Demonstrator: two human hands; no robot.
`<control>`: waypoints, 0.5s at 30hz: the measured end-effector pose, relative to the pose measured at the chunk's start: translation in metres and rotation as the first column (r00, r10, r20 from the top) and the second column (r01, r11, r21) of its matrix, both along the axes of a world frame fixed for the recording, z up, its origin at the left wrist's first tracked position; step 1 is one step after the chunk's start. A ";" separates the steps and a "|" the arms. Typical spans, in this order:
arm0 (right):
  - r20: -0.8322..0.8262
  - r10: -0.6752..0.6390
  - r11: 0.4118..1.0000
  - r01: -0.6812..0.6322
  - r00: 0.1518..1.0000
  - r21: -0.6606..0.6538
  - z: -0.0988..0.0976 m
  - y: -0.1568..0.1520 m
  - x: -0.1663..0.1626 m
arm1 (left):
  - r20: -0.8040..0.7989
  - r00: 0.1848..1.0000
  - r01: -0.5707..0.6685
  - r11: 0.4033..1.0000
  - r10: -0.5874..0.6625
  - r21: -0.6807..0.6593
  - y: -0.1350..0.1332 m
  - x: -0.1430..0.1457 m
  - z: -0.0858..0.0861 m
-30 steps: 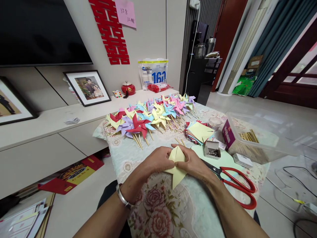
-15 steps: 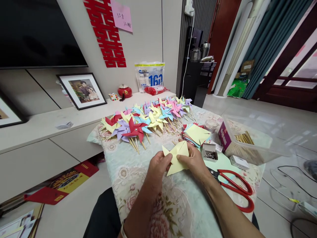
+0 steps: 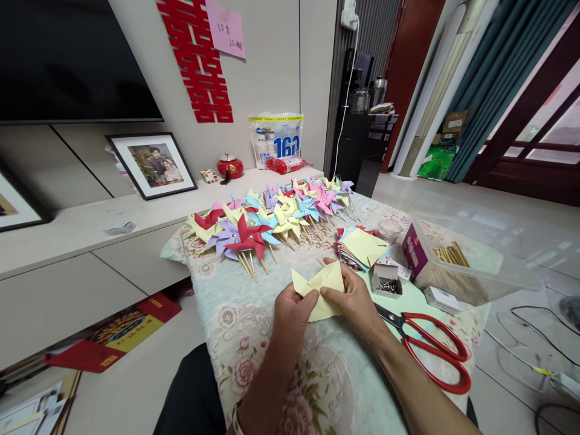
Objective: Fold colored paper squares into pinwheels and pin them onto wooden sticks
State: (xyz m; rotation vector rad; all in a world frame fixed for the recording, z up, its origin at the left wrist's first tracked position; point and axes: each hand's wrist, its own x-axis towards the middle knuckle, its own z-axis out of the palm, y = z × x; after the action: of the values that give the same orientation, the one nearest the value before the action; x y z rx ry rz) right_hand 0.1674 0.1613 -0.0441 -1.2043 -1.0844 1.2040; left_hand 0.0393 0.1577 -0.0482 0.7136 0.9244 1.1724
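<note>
Between my two hands, above the flowered tablecloth, is a pale yellow paper pinwheel (image 3: 327, 279) with its corners partly folded in. My left hand (image 3: 294, 309) grips its left side, thumb pressed near the middle. From the other side my right hand (image 3: 353, 296) holds it, thumb also close to the centre; the tip of a thin stick pokes out by the right fingers. To the right of my right hand lie red-handled scissors (image 3: 435, 347) and a small box of metal fasteners (image 3: 387, 284). A stack of cut paper squares (image 3: 362, 246) sits just behind.
Finished pinwheels (image 3: 272, 217) in several colours cover the back of the table. A clear plastic bin (image 3: 480, 275) with wooden sticks stands at the right, beside a small white box (image 3: 441, 299). Behind is a white cabinet (image 3: 67, 241) with a framed photo (image 3: 151, 166).
Both thumbs have come closer together at the paper's middle. The left corner of the yellow paper is now folded further in. The view has shifted slightly.
</note>
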 end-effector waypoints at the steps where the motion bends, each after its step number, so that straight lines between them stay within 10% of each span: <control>1: -0.028 0.018 1.000 -0.018 0.999 -0.016 0.000 0.000 0.000 | 0.005 1.000 0.001 1.000 -0.001 -0.009 0.000 -0.001 0.000; 8: -0.027 -0.225 0.960 0.226 0.974 0.163 0.002 0.000 0.013 | 0.060 0.998 -0.006 0.999 0.008 -0.040 -0.001 -0.005 0.001; 15: 0.320 -0.107 0.951 0.003 0.941 0.310 0.007 -0.003 0.013 | -0.005 0.999 0.051 0.998 -0.051 -0.038 -0.003 -0.006 0.003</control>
State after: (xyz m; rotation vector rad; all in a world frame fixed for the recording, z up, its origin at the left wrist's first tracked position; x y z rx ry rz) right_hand 0.1808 0.1582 -0.0372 -1.2096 -1.4212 0.7643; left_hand 0.0336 0.1547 -0.0454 0.7069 0.9256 1.1056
